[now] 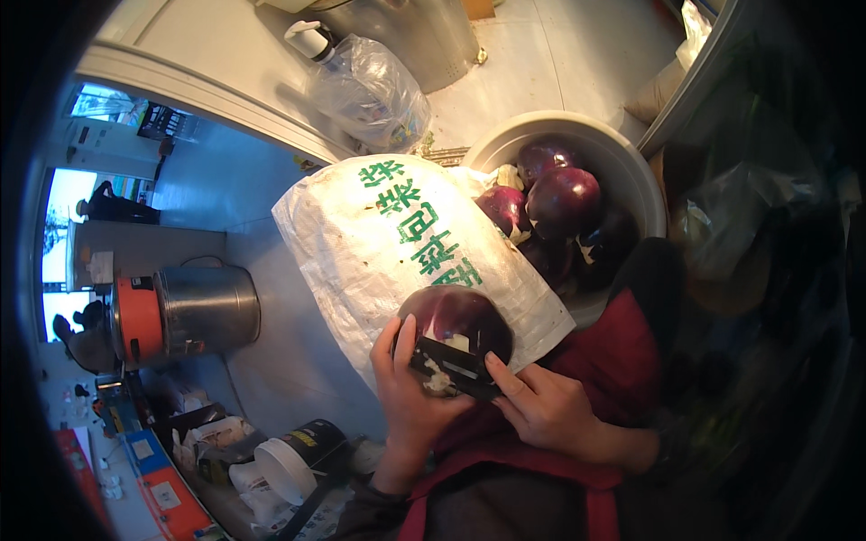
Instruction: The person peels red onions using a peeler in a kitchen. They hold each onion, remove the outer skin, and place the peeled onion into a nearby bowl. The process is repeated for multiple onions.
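Over my lap I see a large round purple eggplant with a pale patch of flesh showing. My left hand cups it from the near left side, thumb underneath. My right hand pinches the right end of a flat black tool, perhaps a peeler or a blade, lying across the eggplant's near face. Pale scraps stick to this tool, and its edge is hidden. A white woven plastic sack with green writing spreads beyond the eggplant. Several more purple eggplants sit in a round light basin at the upper right.
A pump bottle and a clear plastic bag stand beyond the sack, beside a metal vessel. Leftward are a steel pot, a red-orange banded vessel and a white bucket. Plastic bags crowd the dark right side.
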The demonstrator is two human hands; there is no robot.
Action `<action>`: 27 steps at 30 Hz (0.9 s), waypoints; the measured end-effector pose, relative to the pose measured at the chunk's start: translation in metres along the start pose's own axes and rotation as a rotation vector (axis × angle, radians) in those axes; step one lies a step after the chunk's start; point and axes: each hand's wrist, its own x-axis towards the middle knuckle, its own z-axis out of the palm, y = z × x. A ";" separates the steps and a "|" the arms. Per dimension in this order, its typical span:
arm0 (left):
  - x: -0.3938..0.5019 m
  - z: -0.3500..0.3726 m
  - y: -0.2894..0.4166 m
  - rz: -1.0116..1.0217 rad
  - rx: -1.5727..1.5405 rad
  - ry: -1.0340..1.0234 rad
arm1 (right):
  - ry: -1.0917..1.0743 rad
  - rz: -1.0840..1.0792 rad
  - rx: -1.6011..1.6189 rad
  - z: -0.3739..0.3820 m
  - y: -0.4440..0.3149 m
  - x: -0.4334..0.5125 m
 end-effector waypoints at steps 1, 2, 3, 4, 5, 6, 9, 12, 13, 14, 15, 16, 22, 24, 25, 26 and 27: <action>0.000 -0.001 0.002 0.007 0.048 -0.021 | 0.002 -0.003 -0.002 -0.001 0.000 -0.001; -0.002 0.000 0.003 -0.010 0.052 -0.008 | -0.004 -0.004 0.004 -0.001 0.000 -0.003; -0.004 0.001 0.004 -0.026 0.057 0.001 | -0.010 -0.001 0.011 -0.001 0.000 -0.005; -0.006 0.002 0.005 -0.043 0.061 0.012 | -0.016 0.001 0.019 -0.001 -0.001 -0.007; -0.008 0.003 0.004 -0.060 0.062 0.011 | -0.023 -0.012 0.009 -0.002 -0.001 -0.008; -0.011 0.003 0.004 -0.078 0.062 0.011 | -0.031 -0.025 -0.002 -0.003 0.000 -0.007; -0.014 0.007 0.003 -0.078 0.081 0.034 | -0.038 -0.034 -0.045 -0.005 -0.001 -0.006; -0.013 0.006 0.009 -0.052 0.131 0.045 | -0.004 -0.041 -0.110 -0.002 0.001 -0.005; -0.012 0.006 0.011 -0.043 0.151 0.042 | 0.013 -0.042 -0.134 -0.001 0.003 -0.005; -0.012 0.007 0.012 -0.046 0.147 0.047 | 0.002 -0.032 -0.124 -0.002 0.002 -0.004; -0.011 0.008 0.014 -0.050 0.144 0.050 | -0.008 -0.021 -0.113 -0.004 0.001 -0.002; -0.010 0.008 0.015 -0.054 0.141 0.054 | -0.019 -0.010 -0.101 -0.006 0.000 -0.002; -0.012 0.005 0.009 -0.035 0.111 0.058 | -0.094 -0.015 -0.028 -0.010 0.000 -0.009; -0.012 0.009 0.007 -0.042 0.097 0.062 | -0.049 -0.041 -0.017 -0.007 -0.004 -0.002; -0.013 0.012 0.007 -0.047 0.090 0.064 | -0.028 -0.054 -0.012 -0.006 -0.005 0.000; -0.012 0.012 0.011 -0.049 0.065 0.069 | -0.019 -0.067 -0.013 -0.004 -0.004 -0.002; -0.012 0.011 0.009 -0.038 0.114 0.071 | -0.008 -0.082 -0.015 -0.003 -0.004 -0.004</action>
